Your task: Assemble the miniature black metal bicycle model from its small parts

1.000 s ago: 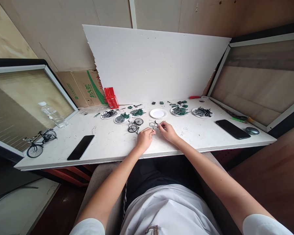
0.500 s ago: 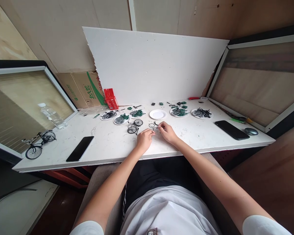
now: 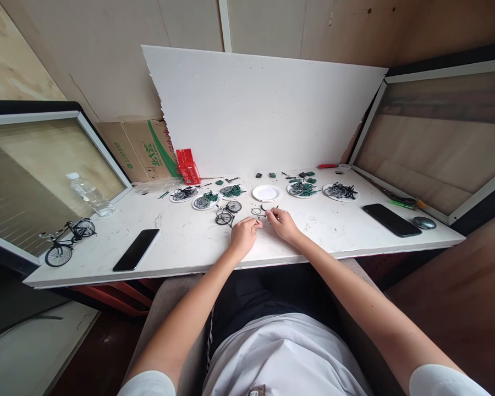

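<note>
My left hand is closed in a pinch low over the white table, and what its fingertips hold is too small to make out. Close by on the right, my right hand is also closed, thumb against fingers, with its contents hidden. Just beyond the hands lie small dark parts, among them a thin ring. A partly built black model bicycle lies to the left of my left hand. Farther back stands an empty white paper plate.
Plates of black, grey and green parts, such as one plate, line the back. A finished model bicycle, a bottle and a phone are at left. Another phone and a mouse lie at right.
My right hand's fingers have shifted slightly, and a thin dark piece shows beyond them. My left hand stays nearly in place. The whole view has moved a little.
</note>
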### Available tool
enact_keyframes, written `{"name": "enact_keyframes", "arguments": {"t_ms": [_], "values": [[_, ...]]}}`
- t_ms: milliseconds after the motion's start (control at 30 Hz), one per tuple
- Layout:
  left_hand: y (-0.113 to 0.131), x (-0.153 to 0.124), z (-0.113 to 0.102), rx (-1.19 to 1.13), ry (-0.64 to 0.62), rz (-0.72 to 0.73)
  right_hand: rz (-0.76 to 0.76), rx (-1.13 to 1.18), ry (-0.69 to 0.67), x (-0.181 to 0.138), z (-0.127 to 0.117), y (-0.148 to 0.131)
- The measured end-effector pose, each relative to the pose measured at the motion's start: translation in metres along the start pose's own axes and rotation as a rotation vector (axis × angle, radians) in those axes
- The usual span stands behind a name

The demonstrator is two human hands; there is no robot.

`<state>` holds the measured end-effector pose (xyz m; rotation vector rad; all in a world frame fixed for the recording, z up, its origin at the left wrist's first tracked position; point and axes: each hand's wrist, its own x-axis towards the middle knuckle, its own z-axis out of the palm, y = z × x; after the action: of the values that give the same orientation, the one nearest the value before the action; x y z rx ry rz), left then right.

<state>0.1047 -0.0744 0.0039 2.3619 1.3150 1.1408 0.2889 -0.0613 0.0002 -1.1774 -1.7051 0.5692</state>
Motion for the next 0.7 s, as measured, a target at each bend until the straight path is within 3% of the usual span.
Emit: {"name": "enact_keyframes", "arguments": {"t_ms": [700], "values": [[-0.0026,-0.0001,0.0016,0.017,-0.006,0.005,-0.008,0.008,0.011,0.0005,0.0019,0.0038]]}}
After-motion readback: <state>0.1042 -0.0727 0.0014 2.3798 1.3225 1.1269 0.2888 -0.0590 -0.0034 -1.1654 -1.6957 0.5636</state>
